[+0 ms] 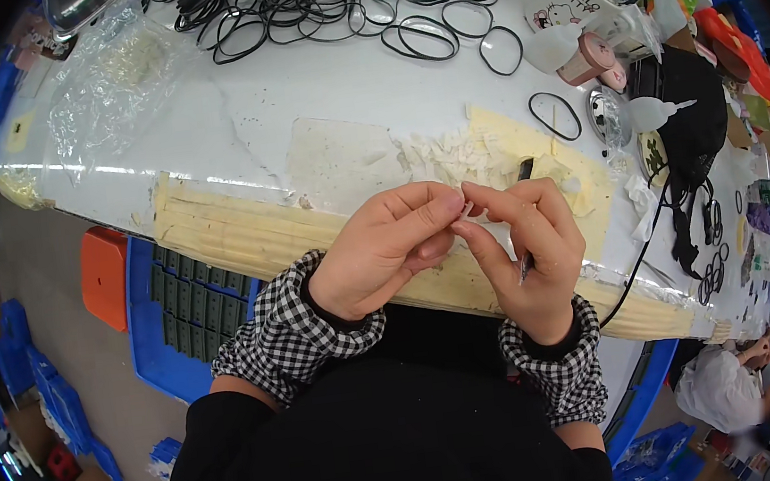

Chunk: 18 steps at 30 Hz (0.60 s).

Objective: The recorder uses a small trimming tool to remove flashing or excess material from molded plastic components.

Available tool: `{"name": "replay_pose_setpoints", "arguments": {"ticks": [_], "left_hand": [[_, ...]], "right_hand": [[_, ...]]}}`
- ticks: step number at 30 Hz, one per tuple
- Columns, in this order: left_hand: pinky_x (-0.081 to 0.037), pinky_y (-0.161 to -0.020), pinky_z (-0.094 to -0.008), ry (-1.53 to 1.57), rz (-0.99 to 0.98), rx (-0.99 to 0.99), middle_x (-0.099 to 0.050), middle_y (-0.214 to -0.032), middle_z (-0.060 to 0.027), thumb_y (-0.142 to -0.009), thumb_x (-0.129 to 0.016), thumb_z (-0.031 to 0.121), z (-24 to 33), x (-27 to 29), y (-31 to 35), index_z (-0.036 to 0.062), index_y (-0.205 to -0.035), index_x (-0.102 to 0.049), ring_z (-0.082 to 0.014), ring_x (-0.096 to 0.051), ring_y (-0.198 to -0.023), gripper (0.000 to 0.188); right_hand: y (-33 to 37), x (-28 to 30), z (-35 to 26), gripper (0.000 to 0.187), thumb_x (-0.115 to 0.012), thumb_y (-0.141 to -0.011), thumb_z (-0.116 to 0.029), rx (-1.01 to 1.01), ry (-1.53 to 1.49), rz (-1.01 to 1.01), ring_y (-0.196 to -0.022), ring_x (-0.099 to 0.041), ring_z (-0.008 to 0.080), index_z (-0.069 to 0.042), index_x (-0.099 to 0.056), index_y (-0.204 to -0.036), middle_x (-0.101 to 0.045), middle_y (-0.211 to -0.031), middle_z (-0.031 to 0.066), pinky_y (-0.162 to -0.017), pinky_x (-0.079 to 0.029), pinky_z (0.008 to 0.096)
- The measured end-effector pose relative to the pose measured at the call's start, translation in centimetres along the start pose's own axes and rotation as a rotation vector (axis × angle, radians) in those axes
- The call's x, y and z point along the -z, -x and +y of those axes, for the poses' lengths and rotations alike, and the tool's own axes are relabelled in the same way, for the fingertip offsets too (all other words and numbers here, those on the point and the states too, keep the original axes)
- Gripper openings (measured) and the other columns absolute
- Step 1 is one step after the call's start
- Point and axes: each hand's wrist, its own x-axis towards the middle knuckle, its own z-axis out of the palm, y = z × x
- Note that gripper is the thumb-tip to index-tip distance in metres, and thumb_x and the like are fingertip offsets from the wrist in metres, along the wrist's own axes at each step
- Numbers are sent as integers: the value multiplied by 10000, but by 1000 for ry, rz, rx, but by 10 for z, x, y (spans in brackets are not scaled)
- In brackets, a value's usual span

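Observation:
In the middle, above the taped table edge, my left hand [390, 245] and my right hand [538, 247] meet at the fingertips. Both thumbs and index fingers are pinched around a tiny pale piece [467, 211], too small and covered to name. A slim tool with a dark end [526, 169] runs through my right hand; its end sticks out above the fingers and a bit of metal shows by the palm. Beyond the hands lie pale shredded scraps [438, 160] on yellow tape. One black rubber ring [555, 117] lies apart, farther right.
A heap of black rubber rings [310, 2] covers the far table. Clear plastic bags [116, 86] lie far left. Cups [585, 59], a black cap [695, 110] and a cable crowd the right. A blue crate [152, 348] and orange stool [105, 277] stand below left. Another person [725, 387] sits lower right.

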Motion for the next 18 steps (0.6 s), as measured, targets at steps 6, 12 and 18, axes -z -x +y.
{"name": "replay_pose_setpoints", "arguments": {"ticks": [6, 12, 18], "left_hand": [[-338, -549, -168, -28, -55, -34, -521, -778, 33, -973, -523, 211, -2, 7, -1, 11, -1014, -594, -32, -378, -605, 217], [-345, -575, -166, 153, -171, 77, -494, -814, 36, -995, -464, 205, -6, 9, -3, 25, -1082, -545, -15, -359, -606, 216], [-345, -576, -163, 155, -159, 96, -493, -832, 31, -987, -475, 224, -7, 9, -1, 34, -990, -527, -10, -357, -601, 197]], "right_hand": [[-1, 4, 1, 354, -781, -672, -23, 79, 27, -2, -607, -536, 142, -56, -690, -1013, -541, -754, 43, -496, -414, 256], [2, 9, -4, 395, -780, -669, -11, -52, -118, -46, -582, -473, 124, -89, -698, -1048, -500, -735, 29, -502, -388, 244], [0, 14, -10, 305, -751, -732, -81, -117, -107, -120, -592, -503, 157, -46, -659, -1021, -520, -756, 55, -523, -423, 273]]}}
